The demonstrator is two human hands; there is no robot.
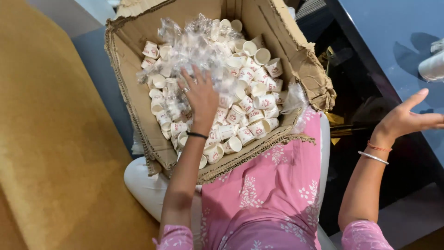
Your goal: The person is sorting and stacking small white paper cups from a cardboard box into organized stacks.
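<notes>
We've got our left hand (200,96) down in the cardboard box (138,115), fingers spread flat on the crumpled plastic wrap (192,46) over the heap of little paper cups (252,99), pinching nothing. Our right hand (409,118) hovers well right of the box above the dark table (388,28), open, holding nothing.

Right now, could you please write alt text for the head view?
A person's left hand reaches into a torn cardboard box on their lap, filled with small paper cups and clear plastic wrap. Their right hand hovers open over a dark table.
</notes>
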